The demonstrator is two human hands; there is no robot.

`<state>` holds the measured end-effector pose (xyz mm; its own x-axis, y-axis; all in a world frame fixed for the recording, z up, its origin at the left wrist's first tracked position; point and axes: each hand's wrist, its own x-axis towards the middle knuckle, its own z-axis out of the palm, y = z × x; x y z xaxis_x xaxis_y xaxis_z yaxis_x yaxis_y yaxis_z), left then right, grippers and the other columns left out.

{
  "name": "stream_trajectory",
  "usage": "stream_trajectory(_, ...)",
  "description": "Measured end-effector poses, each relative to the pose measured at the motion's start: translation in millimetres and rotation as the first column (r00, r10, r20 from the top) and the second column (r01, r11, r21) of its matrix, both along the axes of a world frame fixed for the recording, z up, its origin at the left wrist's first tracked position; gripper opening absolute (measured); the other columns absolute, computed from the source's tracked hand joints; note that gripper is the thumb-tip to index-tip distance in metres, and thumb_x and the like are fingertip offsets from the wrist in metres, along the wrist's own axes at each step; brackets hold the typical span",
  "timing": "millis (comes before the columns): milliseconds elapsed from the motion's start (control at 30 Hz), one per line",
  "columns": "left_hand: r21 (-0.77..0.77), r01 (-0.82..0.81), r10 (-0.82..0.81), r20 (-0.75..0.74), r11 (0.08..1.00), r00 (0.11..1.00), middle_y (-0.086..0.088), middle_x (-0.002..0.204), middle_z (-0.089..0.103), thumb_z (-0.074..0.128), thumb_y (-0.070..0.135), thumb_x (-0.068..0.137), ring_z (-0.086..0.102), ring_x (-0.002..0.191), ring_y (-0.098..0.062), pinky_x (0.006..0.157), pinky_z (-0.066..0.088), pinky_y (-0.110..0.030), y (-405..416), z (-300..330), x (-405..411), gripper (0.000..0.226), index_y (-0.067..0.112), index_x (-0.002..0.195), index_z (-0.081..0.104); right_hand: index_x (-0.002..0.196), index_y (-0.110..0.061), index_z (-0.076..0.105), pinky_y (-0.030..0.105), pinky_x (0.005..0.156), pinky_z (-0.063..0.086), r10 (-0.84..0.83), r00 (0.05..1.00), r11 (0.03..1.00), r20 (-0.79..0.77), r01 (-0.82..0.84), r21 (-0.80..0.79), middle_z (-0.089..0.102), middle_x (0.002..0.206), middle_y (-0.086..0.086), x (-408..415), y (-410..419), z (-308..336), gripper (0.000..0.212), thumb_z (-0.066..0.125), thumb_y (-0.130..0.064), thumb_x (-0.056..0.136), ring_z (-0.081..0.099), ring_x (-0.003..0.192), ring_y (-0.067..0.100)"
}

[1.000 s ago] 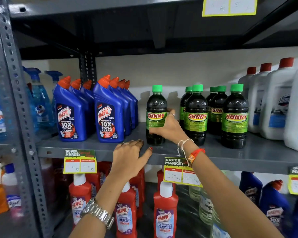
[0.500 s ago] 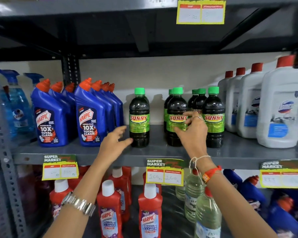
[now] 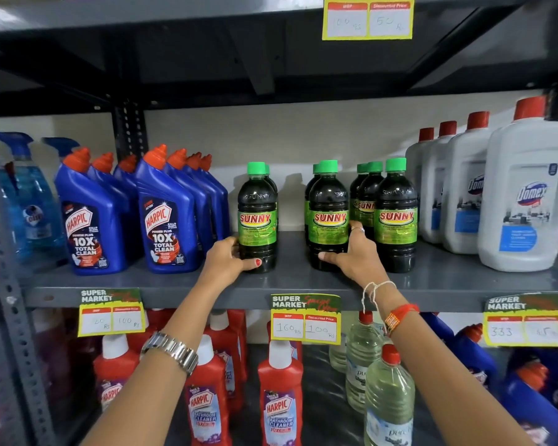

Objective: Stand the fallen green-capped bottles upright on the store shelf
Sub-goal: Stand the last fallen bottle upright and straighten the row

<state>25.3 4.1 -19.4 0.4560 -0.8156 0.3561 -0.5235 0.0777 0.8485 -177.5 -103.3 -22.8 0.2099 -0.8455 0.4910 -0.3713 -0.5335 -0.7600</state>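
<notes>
Left grip (image 3: 231,257): wrapped round the lower body of the leftmost green-capped bottle (image 3: 257,217), thumb across the front near the base, fingers hidden behind. Clasping it, low down.

Right grip (image 3: 351,255): curled round the base of the middle front bottle (image 3: 328,217), thumb laid across the front, ringed finger up the right side against the label. Also holding.

Both held bottles upright, long axis vertical, caps up, bases on the grey shelf (image 3: 303,281). Each straight ahead of its own hand, at the same depth near the front edge. Clear gap between the two.

Further right: a third cluster of bottles (image 3: 397,217), standing, just beside the right hand. More green caps behind each front bottle, all apparently upright. No bottle seen lying down.

Outward: blue cleaner bottles (image 3: 166,220) just left of the left hand; white jugs (image 3: 525,201) at far right.

Judgement: righting looks done or nearly so; remaining move likely a sideways slide to close the gap, either hand equally placed. Low hold plus tall narrow body: tipping risk if pushed fast.
</notes>
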Motion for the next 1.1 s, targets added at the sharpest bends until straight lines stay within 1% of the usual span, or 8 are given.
stream_trajectory(533,0.019,0.011,-0.011,-0.005,1.0,1.0,-0.018,0.129,0.058,0.074,0.005,0.071,0.054,0.12,-0.029,0.108,0.038,-0.048,-5,0,5,0.06,0.003,0.127,0.05,0.13,-0.005,0.032,0.029,0.094,0.038,0.03,0.999,0.998,-0.03,-0.028,0.061,0.055,0.126,0.016,4,1,2,0.075,0.078,-0.016,0.071,0.052,0.115,0.03)
stream_trajectory(633,0.043,0.016,-0.017,0.02,0.999,1.0,-0.017,0.133,0.056,0.074,0.009,0.072,0.052,0.122,-0.028,0.109,0.037,-0.046,0,1,3,0.065,0.004,0.13,0.047,0.131,-0.003,0.032,0.028,0.094,0.038,0.005,1.0,1.0,-0.009,-0.005,-0.011,0.056,0.126,0.016,2,7,-1,0.08,0.08,-0.019,0.069,0.051,0.118,0.03)
stream_trajectory(700,0.042,-0.023,0.018,0.108,0.999,0.994,-0.016,0.136,0.053,0.073,0.019,0.074,0.05,0.124,-0.029,0.107,0.036,-0.037,7,-3,1,0.068,0.005,0.133,0.042,0.131,-0.006,0.037,0.033,0.095,0.044,-0.06,0.997,0.99,0.057,0.066,-0.122,0.059,0.122,0.013,-3,13,-3,0.078,0.081,-0.02,0.067,0.054,0.115,0.029)
stream_trajectory(733,0.029,-0.067,0.06,0.193,0.997,0.979,-0.016,0.138,0.051,0.071,0.025,0.076,0.048,0.125,-0.029,0.103,0.036,-0.032,12,-6,-1,0.071,0.005,0.136,0.038,0.128,-0.009,0.042,0.034,0.09,0.049,-0.099,0.989,0.979,0.114,0.118,-0.167,0.061,0.115,0.009,-7,16,-4,0.072,0.08,-0.02,0.068,0.058,0.109,0.027)
stream_trajectory(800,-0.002,-0.187,0.173,0.384,0.982,0.907,-0.015,0.144,0.044,0.064,0.041,0.079,0.044,0.13,-0.03,0.102,0.038,-0.037,23,-15,-5,0.078,0.007,0.141,0.03,0.117,-0.018,0.048,0.029,0.071,0.051,-0.197,0.955,0.943,0.222,0.247,-0.225,0.063,0.096,-0.002,-19,20,-4,0.055,0.077,-0.021,0.071,0.064,0.091,0.022)
stream_trajectory(867,0.005,-0.319,0.267,0.536,0.948,0.801,-0.012,0.149,0.037,0.053,0.055,0.081,0.04,0.134,-0.029,0.104,0.038,-0.044,32,-23,-5,0.081,0.01,0.143,0.026,0.11,-0.022,0.051,0.031,0.068,0.049,-0.335,0.904,0.88,0.267,0.401,-0.254,0.063,0.088,-0.006,-32,23,-4,0.044,0.073,-0.025,0.072,0.064,0.085,0.022)
stream_trajectory(1000,0.068,-0.429,0.251,0.726,0.901,0.64,-0.008,0.148,0.04,0.033,0.064,0.084,0.038,0.135,-0.023,0.108,0.033,-0.04,38,-33,-1,0.076,0.011,0.138,0.039,0.115,-0.019,0.045,0.042,0.074,0.048,-0.511,0.816,0.814,0.27,0.56,-0.155,0.056,0.112,0.006,-54,19,-4,0.061,0.078,-0.028,0.064,0.053,0.108,0.03)
stream_trajectory(1100,0.06,-0.444,0.238,0.775,0.894,0.586,-0.006,0.142,0.049,0.027,0.062,0.085,0.045,0.129,-0.022,0.102,0.037,-0.037,37,-36,0,0.07,0.013,0.131,0.049,0.124,-0.012,0.037,0.045,0.087,0.045,-0.501,0.852,0.854,0.152,0.515,-0.071,0.041,0.13,0.016,-65,14,-5,0.081,0.083,-0.027,0.06,0.041,0.121,0.035)
